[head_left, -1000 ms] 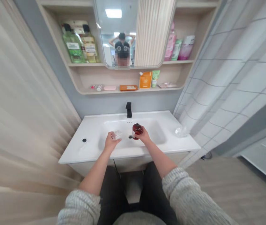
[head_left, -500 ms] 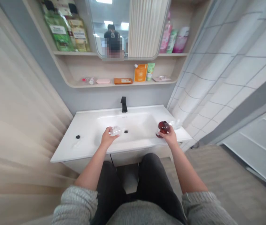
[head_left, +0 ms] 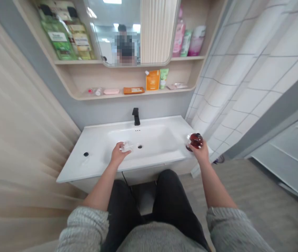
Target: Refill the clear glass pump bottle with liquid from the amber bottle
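My left hand (head_left: 119, 154) grips a small clear cup (head_left: 128, 147) above the left part of the white sink basin (head_left: 156, 140). Its fingers and thumb close round the cup's left side. On the right, my right hand (head_left: 201, 151) is closed round a dark red-brown bottle (head_left: 196, 140) over the right end of the counter. I cannot tell whether the bottle's base touches the surface. A clear, shiny item (head_left: 190, 135) shows partly behind the bottle, its kind hidden. Far to the left a small black round piece (head_left: 86, 154) lies on the counter beside something see-through.
A black faucet (head_left: 136, 116) stands behind the basin, above the drain (head_left: 140, 146). Overhead, a shelf (head_left: 80, 96) carries an orange pouch (head_left: 153, 80), a green tube (head_left: 163, 78) and several small items. A mirror (head_left: 107, 31) hangs among large bottles. A curtain (head_left: 14, 140) is at left.
My right hand has moved to the right with the bottle, toward the counter's right end, and the bottle now covers part of the clear item. My left hand still holds the cup over the basin.
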### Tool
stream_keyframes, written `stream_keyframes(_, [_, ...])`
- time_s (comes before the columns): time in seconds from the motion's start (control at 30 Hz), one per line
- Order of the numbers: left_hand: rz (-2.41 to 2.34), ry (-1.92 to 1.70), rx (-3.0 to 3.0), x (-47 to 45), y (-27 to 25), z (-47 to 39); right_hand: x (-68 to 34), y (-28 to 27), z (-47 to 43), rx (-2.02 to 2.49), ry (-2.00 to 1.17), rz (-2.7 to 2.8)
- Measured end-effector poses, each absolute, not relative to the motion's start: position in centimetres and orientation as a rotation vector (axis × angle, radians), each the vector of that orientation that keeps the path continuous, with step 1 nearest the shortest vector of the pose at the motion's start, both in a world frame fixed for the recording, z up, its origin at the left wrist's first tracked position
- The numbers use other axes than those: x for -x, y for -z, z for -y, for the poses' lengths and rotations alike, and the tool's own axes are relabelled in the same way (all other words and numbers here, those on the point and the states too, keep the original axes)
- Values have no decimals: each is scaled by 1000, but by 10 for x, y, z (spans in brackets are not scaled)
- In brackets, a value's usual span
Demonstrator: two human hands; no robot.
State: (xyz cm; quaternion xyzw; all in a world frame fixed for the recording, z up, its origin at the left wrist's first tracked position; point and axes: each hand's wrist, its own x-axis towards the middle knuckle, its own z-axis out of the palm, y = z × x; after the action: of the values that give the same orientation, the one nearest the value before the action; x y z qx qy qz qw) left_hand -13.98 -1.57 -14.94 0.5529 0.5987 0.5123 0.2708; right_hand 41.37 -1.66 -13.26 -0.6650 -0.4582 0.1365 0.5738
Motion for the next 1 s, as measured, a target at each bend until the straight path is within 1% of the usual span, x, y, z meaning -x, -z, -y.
stream_keyframes(0.1, [-1616, -1382, -1491, 140, 151, 16, -411, 132, 21, 1535, -251, 1127])
stream_keyframes(0.27, [-1629, -1387, -1495, 139, 151, 15, -381, 122, 50, 1528, 220, 1023])
stream_keyframes(0.33, [-1602, -1402, -1497, 138, 151, 15, -347, 117, 58, 1439, 235, 1151])
stream_keyframes(0.43, [-1552, -1464, -1479, 136, 151, 15, -275, 114, 52, 1183, -82, 1672])
stream_keyframes(0.5, [-1525, -1486, -1472, 134, 150, 15, -223, 117, 37, 1086, -361, 1863])
stream_keyframes(0.6, [-1468, -1432, -1536, 133, 150, 17, -157, 128, 9, 1099, -771, 1835])
stream_keyframes(0.7, [-1401, -1338, -1633, 133, 149, 19, -116, 141, -13, 1062, -1111, 1769])
stream_keyframes(0.8, [-1369, -1285, -1686, 132, 150, 20, -102, 149, -22, 958, -1247, 1774])
stream_keyframes(1.0, [-1295, -1188, -1697, 128, 151, 20, -111, 153, -23, 904, -1322, 1748])
